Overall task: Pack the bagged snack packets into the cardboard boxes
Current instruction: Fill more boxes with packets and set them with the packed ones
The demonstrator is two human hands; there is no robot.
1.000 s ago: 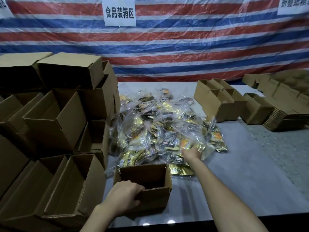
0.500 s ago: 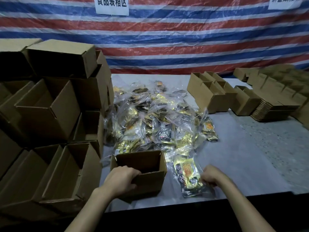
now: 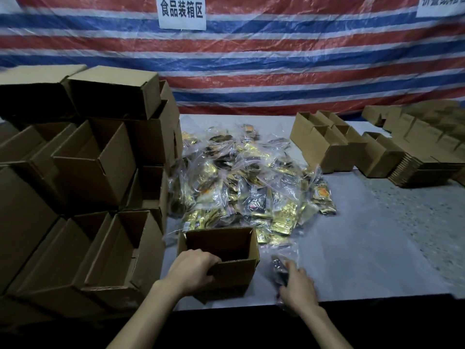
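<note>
Gripping the box [image 3: 226, 258] rim, left hand [image 3: 193, 270]; right hand [image 3: 298, 289] just beside, clutching a bagged packet [image 3: 283, 268].

Your grey table [image 3: 352, 248] carries a pile of bagged snack packets [image 3: 246, 187] in the middle, one open box [image 3: 234, 275] near you, stacked boxes [image 3: 88, 172] left, more boxes [image 3: 327, 147] far right.
</note>
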